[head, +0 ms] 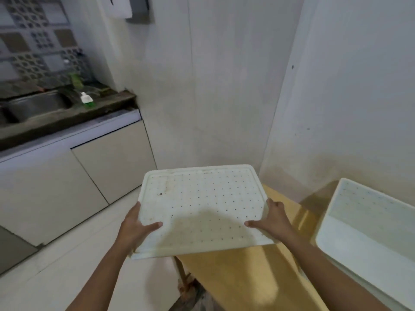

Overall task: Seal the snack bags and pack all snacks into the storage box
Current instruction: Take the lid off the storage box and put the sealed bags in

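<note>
A flat white plastic lid dotted with small holes is held level in the air over the left end of a yellow wooden table. My left hand grips its left edge, thumb on top. Its right edge sits in my right hand, thumb also on top. At the right, an open white storage box stands on the table; the part of its inside that shows holds nothing. No snack bags are in view.
White walls meet in a corner just behind the table. A kitchen counter with a steel sink and beige cabinet doors runs along the left. Pale floor tiles lie between the counter and the table.
</note>
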{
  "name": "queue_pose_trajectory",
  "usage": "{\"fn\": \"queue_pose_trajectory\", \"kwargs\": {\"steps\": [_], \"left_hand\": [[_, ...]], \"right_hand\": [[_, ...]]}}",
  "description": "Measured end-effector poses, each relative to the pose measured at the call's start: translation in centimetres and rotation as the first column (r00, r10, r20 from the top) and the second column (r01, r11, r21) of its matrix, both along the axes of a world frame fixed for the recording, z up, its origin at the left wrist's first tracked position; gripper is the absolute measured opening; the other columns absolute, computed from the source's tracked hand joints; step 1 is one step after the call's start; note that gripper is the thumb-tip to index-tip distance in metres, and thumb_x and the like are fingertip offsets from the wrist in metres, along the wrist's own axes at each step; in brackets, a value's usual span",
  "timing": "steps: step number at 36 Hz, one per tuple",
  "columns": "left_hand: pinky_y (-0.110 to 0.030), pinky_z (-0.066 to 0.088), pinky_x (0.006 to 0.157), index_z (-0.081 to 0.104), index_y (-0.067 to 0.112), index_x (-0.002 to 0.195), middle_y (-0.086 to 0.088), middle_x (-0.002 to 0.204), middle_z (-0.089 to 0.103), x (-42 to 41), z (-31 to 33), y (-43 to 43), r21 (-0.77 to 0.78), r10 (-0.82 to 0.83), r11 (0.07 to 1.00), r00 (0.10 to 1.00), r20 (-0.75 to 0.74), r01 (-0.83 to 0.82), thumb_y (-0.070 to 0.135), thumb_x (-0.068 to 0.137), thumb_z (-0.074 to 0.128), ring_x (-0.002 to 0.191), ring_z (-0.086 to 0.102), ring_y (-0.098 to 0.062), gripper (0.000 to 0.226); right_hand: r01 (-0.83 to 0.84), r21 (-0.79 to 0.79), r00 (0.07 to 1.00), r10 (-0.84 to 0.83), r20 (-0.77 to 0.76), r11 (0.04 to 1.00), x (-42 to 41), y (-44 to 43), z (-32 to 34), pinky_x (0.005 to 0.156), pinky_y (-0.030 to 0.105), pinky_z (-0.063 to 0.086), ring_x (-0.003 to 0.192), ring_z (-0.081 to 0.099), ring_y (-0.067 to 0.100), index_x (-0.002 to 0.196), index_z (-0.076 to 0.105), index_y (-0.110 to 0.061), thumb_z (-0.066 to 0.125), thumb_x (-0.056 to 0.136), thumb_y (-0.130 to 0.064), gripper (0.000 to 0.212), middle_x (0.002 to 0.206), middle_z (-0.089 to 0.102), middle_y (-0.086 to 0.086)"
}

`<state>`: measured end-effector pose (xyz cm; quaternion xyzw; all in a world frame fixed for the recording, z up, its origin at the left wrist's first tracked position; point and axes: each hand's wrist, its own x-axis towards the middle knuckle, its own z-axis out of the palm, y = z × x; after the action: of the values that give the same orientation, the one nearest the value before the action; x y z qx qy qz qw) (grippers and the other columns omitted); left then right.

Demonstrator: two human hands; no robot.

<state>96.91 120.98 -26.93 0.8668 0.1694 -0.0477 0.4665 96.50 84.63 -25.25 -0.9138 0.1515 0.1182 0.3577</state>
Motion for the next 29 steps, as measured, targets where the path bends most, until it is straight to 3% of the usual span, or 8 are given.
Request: {"fn": "queue_pose_trajectory", "kwargs": {"steps": [6,11,16,24,29], "left_hand": [[-0.040,0.032,0.105,0.027,0.016,0.144,-0.004,0.148,0.034,-0.4,-3.5,-0.6,-0.019,-0.054,0.998,0.993,-0.102,0.053,0.031,0.059,0.087,0.133,0.035,-0.027,0.105],[-0.036,0.042,0.090,0.037,0.021,0.135,-0.003,0.135,0.048,0.4,-7.5,-1.8,0.031,-0.180,0.982,0.970,-0.163,0.187,0.058,0.045,0.080,0.119,0.046,-0.022,0.107],[-0.046,0.043,0.101,0.033,0.022,0.137,-0.002,0.139,0.044,1.8,-11.5,-2.7,0.040,-0.254,0.963,0.949,-0.187,0.265,0.073,0.040,0.073,0.125,0.044,-0.022,0.117],[-0.052,0.042,0.100,0.029,0.024,0.137,-0.004,0.136,0.043,3.4,-13.6,-4.1,0.118,-0.299,0.940,0.941,-0.162,0.319,0.076,0.045,0.069,0.127,0.040,-0.027,0.113],[-0.053,0.033,0.106,0.025,0.015,0.139,-0.012,0.140,0.036,3.0,-12.8,-5.1,0.185,-0.320,0.920,0.935,-0.157,0.346,0.058,0.061,0.074,0.132,0.031,-0.032,0.102]], "right_hand": [[0.029,-0.010,0.987,-0.030,-0.157,1.000,0.3,-0.1,-4.5,0.111,0.040,0.031,0.136,0.023,0.031,0.146,0.018,-0.006,0.084,0.062,-0.045,0.114,0.145,0.020,0.015],[0.102,-0.059,0.968,-0.112,-0.224,0.993,-0.2,-1.9,-7.3,0.113,0.043,0.026,0.139,0.017,0.033,0.147,0.014,-0.006,0.085,0.062,-0.043,0.117,0.150,0.016,0.015],[0.159,-0.118,0.956,-0.183,-0.231,0.980,-0.7,-3.1,-8.9,0.113,0.041,0.023,0.141,0.010,0.032,0.149,0.010,-0.009,0.083,0.064,-0.042,0.117,0.153,0.013,0.014],[0.189,-0.193,0.944,-0.232,-0.236,0.963,-1.1,-3.5,-10.4,0.113,0.042,0.024,0.140,0.009,0.032,0.148,0.007,-0.009,0.082,0.065,-0.043,0.117,0.154,0.012,0.009],[0.215,-0.196,0.950,-0.251,-0.184,0.957,-1.7,-3.4,-11.1,0.110,0.044,0.029,0.138,0.015,0.033,0.145,0.012,-0.012,0.081,0.064,-0.041,0.111,0.151,0.016,0.008]]}}
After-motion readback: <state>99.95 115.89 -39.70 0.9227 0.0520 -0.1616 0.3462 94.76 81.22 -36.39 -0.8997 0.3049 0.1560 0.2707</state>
